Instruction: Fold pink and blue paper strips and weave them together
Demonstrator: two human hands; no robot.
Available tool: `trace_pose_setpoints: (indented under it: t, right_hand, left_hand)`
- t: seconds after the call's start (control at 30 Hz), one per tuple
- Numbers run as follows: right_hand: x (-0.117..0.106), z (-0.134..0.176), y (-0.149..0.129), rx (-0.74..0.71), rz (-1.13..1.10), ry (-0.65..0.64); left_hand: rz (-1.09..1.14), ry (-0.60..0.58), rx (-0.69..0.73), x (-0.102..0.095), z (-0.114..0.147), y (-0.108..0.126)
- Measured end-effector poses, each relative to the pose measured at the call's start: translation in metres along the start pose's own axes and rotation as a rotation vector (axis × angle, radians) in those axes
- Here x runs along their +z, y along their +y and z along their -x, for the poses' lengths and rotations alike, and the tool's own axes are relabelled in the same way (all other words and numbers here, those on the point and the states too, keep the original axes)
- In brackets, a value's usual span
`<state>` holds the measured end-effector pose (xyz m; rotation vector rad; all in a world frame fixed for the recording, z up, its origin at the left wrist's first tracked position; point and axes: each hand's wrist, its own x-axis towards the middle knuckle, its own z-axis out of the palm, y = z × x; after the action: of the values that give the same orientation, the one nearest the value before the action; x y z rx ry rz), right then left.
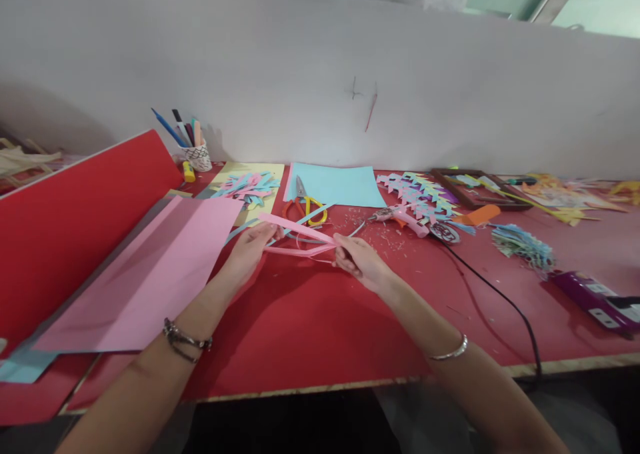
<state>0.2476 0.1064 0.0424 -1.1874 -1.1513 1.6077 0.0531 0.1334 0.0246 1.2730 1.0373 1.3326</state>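
Between my two hands a pink paper strip (299, 228) stretches above the red table, with a second pink length running below it. My left hand (250, 249) pinches its left end. At the right end the fingers of my right hand (361, 262) are closed on the pink paper, where the lengths come together. Just behind lie scissors (316, 211) with one red and one yellow handle loop, beside loose light blue strips (323, 212). A pink glue gun (406, 219) rests to the right of my right hand, its black cord trailing toward the table's front edge.
Pink sheets (145, 277) lie at left beside a red board (80, 227). Cut strips (250, 186) lie on yellow paper, near a pen cup (199, 156). Blue paper (337, 184), folded paper chains (423, 191), a brown tray (520, 204) and a purple power strip (600, 301) are also there.
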Motion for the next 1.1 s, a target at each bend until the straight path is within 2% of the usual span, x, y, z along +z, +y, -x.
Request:
trace_pose_setpoints:
  t: [0.2,0.37,0.47,0.57,0.63,0.7,0.8,0.97,1.1]
  right_hand:
    - [0.001,0.001,0.0,0.072,0.103,-0.048]
    - [0.001,0.001,0.002,0.136,0.16,-0.166]
    - [0.0,0.001,0.003,0.154,0.184,-0.201]
    - [0.0,0.001,0.003,0.133,0.23,-0.25]
    - [0.001,0.001,0.004,0.048,0.265,-0.22]
    - [0.004,0.001,0.006,-0.084,0.29,-0.139]
    - [0.01,0.001,0.012,-0.251,0.324,-0.061]
    - [0.018,0.006,0.014,-0.318,0.308,-0.029]
    - [0.014,0.006,0.005,-0.382,0.301,0.094]
  left_hand:
    - [0.116,0.104,0.013,0.002,-0.001,0.003]
    - [0.244,0.064,0.069,0.005,0.0,0.008]
    - [0.342,0.062,0.041,0.004,-0.001,0.009]
    - [0.407,0.132,-0.036,0.002,-0.003,0.011]
    - [0.397,0.203,-0.078,0.001,-0.004,0.012]
    - [0.365,0.256,-0.105,0.002,-0.003,0.014]
    - [0.33,0.242,-0.156,0.003,0.0,0.014]
    - [0.26,0.172,-0.149,0.004,0.002,0.011]
    - [0.134,0.205,-0.077,0.001,0.0,0.01]
